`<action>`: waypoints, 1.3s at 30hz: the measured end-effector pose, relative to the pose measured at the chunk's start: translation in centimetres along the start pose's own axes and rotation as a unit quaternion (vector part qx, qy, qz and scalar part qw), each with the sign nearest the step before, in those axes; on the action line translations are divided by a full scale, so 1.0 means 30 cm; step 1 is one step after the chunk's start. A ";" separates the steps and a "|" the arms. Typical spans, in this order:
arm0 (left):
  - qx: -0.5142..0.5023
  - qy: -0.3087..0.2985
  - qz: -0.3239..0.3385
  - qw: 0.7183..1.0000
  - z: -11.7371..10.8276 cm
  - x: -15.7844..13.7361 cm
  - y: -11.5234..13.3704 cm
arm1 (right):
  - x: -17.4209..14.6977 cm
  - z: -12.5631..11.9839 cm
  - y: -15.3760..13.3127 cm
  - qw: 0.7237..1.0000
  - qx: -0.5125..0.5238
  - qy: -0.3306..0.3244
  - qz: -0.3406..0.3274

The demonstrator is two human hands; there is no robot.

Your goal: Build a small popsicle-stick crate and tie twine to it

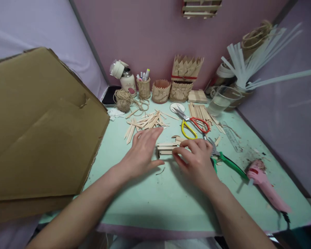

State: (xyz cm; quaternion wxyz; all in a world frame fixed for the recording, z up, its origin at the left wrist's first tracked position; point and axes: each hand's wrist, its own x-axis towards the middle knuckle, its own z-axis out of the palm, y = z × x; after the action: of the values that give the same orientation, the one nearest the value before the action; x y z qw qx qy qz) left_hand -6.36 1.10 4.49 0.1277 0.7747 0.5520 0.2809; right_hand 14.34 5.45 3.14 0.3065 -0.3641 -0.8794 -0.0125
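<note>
A small piece built of pale wooden craft sticks (167,147) stands on the green tabletop between my hands. My left hand (141,152) is open beside its left end, thumb and fingers apart, with nothing held. At the other end, my right hand (197,159) has its thumb and fingertips closed on the piece and partly covers it. Just behind lies a cut stick piece (178,139). Scissors (188,119) with one red and one yellow handle rest farther back. Green-handled pliers (230,164) lie to the right of my right hand, which hides part of them.
A pink glue gun (265,186) lies at the right. Loose cut sticks (147,122), a twine ball (123,100), stick-covered cups (161,91) and a bundle of sticks (200,113) are at the back. A plastic cup (221,100) stands right; a large cardboard sheet (46,128) leans left.
</note>
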 end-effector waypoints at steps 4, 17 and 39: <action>-0.062 -0.055 -0.075 0.994 0.006 -0.004 -0.070 | 0.000 0.012 0.000 1.000 0.010 0.003 0.005; -0.157 -0.073 -0.130 0.976 0.070 -0.015 -0.096 | -0.005 0.048 -0.018 1.000 0.002 -0.004 0.005; -0.126 -0.089 -0.125 0.980 0.069 -0.010 -0.090 | -0.008 0.061 -0.013 1.000 -0.004 0.005 0.001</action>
State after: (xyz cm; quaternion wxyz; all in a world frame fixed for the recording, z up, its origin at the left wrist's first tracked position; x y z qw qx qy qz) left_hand -7.34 2.01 1.35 0.3066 0.6992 0.5913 0.2598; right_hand 13.22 5.46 1.59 0.3090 -0.3665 -0.8774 -0.0177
